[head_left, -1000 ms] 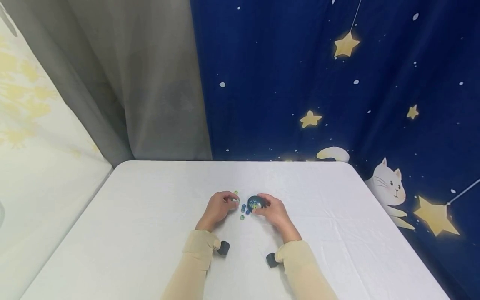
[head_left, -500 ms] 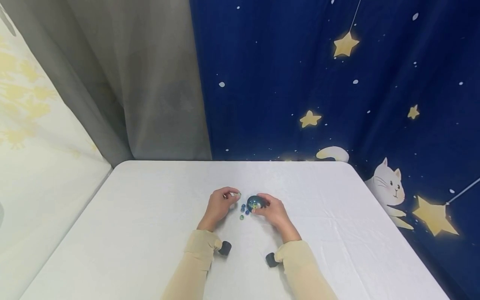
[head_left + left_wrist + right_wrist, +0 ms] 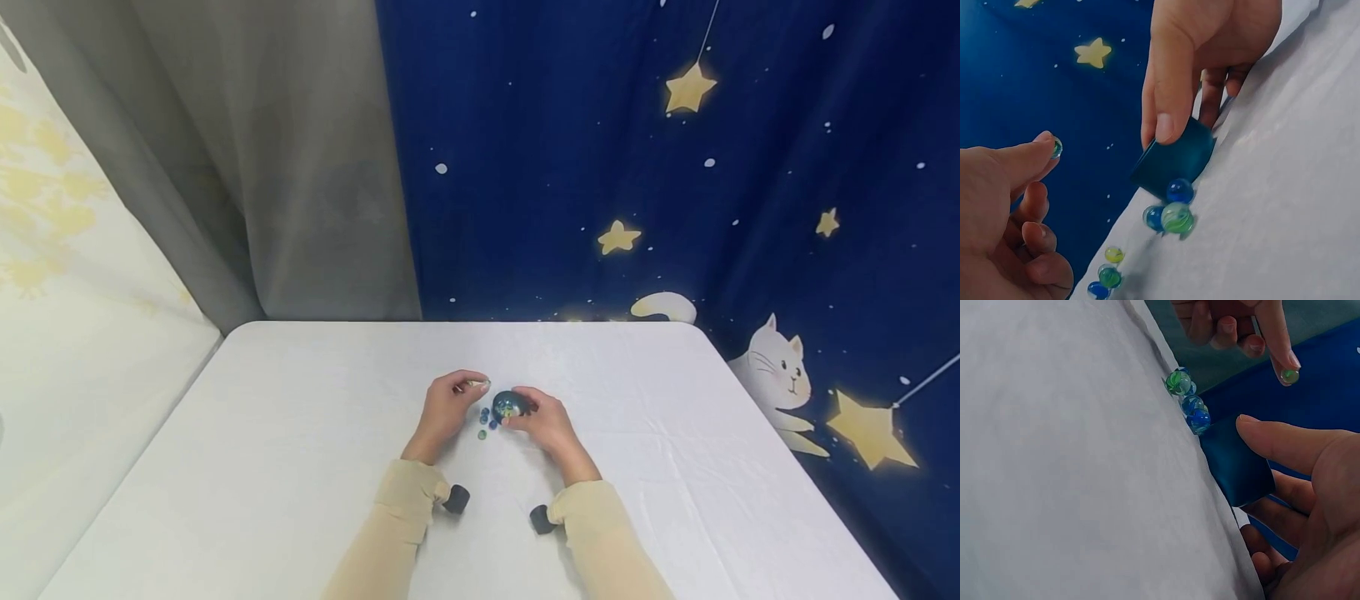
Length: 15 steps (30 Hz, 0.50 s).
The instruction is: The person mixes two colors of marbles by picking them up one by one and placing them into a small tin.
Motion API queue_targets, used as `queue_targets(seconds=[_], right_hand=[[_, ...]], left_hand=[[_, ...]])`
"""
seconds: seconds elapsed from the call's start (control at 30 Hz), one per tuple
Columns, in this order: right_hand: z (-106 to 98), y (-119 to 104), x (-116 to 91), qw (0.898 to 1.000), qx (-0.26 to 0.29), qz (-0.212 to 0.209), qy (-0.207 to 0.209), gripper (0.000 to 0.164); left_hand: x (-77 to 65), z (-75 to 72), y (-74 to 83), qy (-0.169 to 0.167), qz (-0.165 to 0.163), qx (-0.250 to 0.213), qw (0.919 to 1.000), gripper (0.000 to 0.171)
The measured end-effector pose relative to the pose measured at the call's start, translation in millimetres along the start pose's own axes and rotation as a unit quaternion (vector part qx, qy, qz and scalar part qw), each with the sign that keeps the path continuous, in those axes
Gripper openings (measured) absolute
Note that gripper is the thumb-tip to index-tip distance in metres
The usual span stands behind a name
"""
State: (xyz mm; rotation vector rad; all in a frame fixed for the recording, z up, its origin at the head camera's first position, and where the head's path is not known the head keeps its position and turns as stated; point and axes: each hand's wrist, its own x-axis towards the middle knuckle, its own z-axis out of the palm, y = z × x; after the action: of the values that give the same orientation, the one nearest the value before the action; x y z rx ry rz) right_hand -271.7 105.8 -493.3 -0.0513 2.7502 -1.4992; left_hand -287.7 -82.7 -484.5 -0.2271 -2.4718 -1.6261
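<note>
A: Why clamp the cup (image 3: 501, 400) from the side?
B: Probably to stop sliding or tipping. Standing on the table (image 3: 300, 467), apparently mouth up, just right of the loose marbles (image 3: 1177, 220). Can't tell about contact between them.
A: Holding how, with right hand (image 3: 547, 421)?
B: Gripping round the wall, with thumb on the near side and fingers on the far side. Spread about as wide as the cup.
A: Containing anything?
B: Showing blue and green bits (image 3: 508, 410) inside, from the head view. Likely marbles, too small to confirm.
A: And with left hand (image 3: 444, 410)?
B: Pinching one greenish marble (image 3: 1290, 376) between thumb and index tip, parted no wider than that. Curling the other fingers loosely, holding nothing in them as far as visible.
A: Why fingertips only?
B: Likely for being small, round and slick-looking. Held above the table, near the cup's far-left edge.
</note>
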Motion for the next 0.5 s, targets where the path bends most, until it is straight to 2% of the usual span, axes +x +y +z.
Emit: queue_targets(seconds=[0.5], right_hand=[[-0.9, 0.5, -0.5, 1.0, 0.009, -0.008, 0.003, 0.057]], left_hand=[[-2.0, 7.9, 10.5, -0.002, 0.011, -0.018, 0.9998, 0.015]])
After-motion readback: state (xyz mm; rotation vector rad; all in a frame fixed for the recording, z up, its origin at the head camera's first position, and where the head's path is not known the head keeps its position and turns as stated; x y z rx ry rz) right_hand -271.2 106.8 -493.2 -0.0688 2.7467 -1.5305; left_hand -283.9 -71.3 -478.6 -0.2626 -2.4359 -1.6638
